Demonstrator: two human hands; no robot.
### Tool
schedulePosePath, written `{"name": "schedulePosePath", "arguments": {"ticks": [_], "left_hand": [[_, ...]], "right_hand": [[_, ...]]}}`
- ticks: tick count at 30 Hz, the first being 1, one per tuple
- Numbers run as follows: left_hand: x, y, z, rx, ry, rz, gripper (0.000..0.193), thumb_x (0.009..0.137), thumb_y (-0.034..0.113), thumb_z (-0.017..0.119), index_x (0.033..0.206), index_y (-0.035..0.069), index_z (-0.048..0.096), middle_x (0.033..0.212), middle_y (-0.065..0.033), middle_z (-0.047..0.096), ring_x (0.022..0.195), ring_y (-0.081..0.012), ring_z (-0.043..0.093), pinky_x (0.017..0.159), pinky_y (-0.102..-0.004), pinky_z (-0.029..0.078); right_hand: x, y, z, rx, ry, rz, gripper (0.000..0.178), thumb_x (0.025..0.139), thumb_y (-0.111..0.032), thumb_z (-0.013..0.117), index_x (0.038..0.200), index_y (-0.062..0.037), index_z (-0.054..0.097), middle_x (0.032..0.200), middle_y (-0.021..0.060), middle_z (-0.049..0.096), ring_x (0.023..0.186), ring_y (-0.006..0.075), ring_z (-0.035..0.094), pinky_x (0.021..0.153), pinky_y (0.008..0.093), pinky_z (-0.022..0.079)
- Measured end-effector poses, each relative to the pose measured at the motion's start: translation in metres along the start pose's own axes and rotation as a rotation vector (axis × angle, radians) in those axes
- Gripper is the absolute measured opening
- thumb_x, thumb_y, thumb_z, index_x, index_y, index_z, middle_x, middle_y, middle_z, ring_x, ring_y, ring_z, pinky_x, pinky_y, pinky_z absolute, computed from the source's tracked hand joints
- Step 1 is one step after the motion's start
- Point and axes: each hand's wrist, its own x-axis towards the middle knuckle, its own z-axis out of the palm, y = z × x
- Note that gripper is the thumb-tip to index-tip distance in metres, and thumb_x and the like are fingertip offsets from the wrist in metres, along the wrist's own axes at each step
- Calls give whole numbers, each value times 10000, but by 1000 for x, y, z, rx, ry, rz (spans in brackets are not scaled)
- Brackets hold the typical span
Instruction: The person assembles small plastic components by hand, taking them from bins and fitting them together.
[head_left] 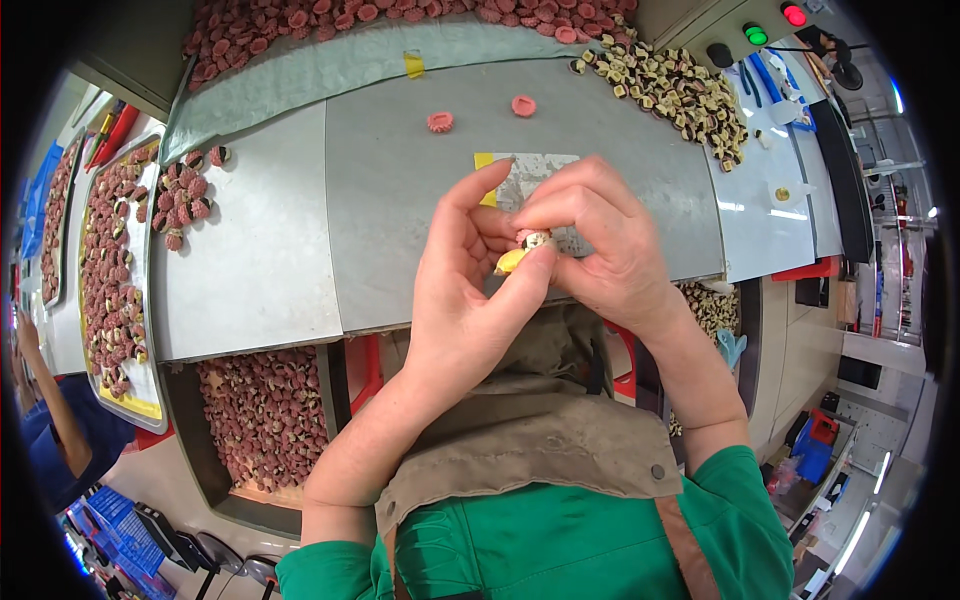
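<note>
Over the grey work surface, my two hands meet at the fingertips around one small pink, ridged piece with a cream-and-black part (537,239) in it. My left hand (465,270) pinches it from the left, and something yellow (511,261) shows by its fingers; I cannot make out its kind. My right hand (610,240) grips the piece from the right with thumb and fingers. Much of the piece is hidden by the fingers. Beyond the hands lie two pink ridged cups (440,122), apart from each other.
A heap of pink cups (400,14) lies on a pale green cloth (270,100) at the back. Cream-and-black parts (670,95) are piled at back right. Joined pieces (182,195) lie left, beside a filled tray (150,330). An open drawer (265,425) holds many more. Another person's arm (50,385) is at far left.
</note>
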Motion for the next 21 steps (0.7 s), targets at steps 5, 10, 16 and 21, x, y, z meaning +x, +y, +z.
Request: {"name": "schedulePosePath", "arguments": {"ticks": [5,10,16,21], "left_hand": [[5,9,-22,360,-9,79,524,841,45,667,1321,19,457,1011,-87,606,902,-146,607,813,-287,505],[30,33,-115,1528,264,513,274,857,96,643,1130,71,637,1092,-112,619,971,-308,584,861,-411,473],[57,49,-91,1419,205,577,339,868,126,645,1198,61,605,1165,-141,589,1069,-322,553,910,-399,450],[91,27,-61,1227,-14,492,242,875,114,636,1104,38,624,1071,-139,590,941,-318,590,793,-373,493]], "right_hand": [[9,0,-16,-20,-136,89,235,752,-66,728,975,-49,658,967,79,627,878,244,600,766,344,505],[30,50,-55,-276,-133,160,169,878,-124,616,1006,-16,643,961,110,634,908,272,608,804,354,483],[54,106,-61,-504,77,159,184,891,-131,620,1047,-32,622,938,112,629,875,288,611,784,359,488],[54,117,-51,-679,34,47,178,863,-132,657,1007,-41,605,909,110,616,869,312,604,767,380,489]]}}
